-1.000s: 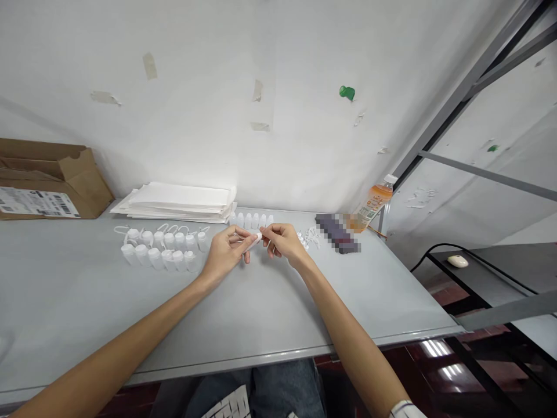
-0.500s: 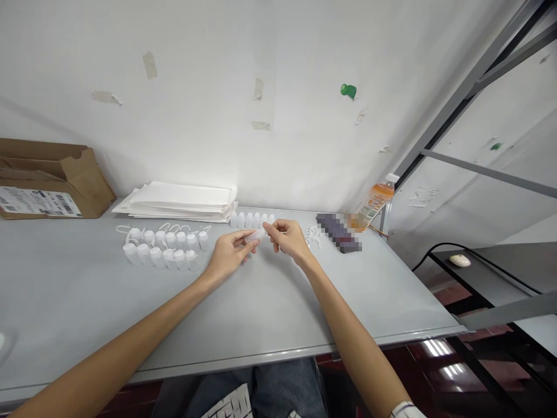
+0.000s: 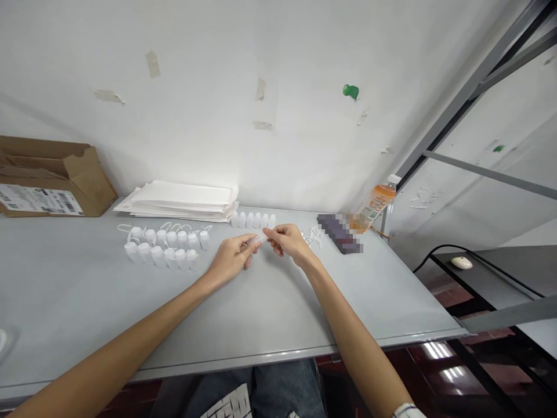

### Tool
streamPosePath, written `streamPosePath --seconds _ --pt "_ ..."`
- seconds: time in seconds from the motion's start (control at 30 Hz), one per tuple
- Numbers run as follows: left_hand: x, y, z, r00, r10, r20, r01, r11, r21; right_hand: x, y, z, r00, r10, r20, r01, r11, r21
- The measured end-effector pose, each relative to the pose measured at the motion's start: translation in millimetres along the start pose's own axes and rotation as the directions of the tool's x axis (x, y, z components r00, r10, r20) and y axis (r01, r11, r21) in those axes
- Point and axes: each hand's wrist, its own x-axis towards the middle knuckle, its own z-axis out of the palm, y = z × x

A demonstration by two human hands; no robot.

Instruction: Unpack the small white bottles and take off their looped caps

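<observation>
My left hand is closed around a small white plastic bottle, which lies tilted between its thumb and fingers. Close by on the right, my right hand pinches at the bottle's end; what its fingertips hold is hidden. Just behind my hands stands a short row of small white bottles without visible loops. To the left are two rows of similar bottles, several with thin white loops at their tops. A little heap of white straps lies right of my right hand.
A stack of white sheets rests against the wall, beside an open cardboard box. At the right are a dark pixelated item and an orange drink bottle. The grey table ends at its front edge near my lap.
The small bottle has turned slightly in my left hand, and less of it shows. Both hands stay close together in almost the same place. The view has shifted slightly.
</observation>
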Motion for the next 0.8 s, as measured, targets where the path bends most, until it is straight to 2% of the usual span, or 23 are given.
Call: streamPosePath --seconds 0.2,0.5,0.8 --pt "0.0 -1.3 0.0 0.998 -0.039 0.039 0.04 0.999 -0.023 0.6 2.7 2.7 1.0 -0.005 0.023 0.004 0.999 0.043" --pt "1.4 7.7 -0.5 0.99 -0.113 0.089 0.129 0.968 -0.214 3.5 7.2 1.6 0.996 -0.048 0.078 0.043 0.997 0.07" --pt "0.5 16.6 -3.4 0.958 -0.209 0.198 0.282 0.817 -0.503 0.9 1.7 -4.8 0.977 -0.171 0.13 0.156 0.981 0.114"
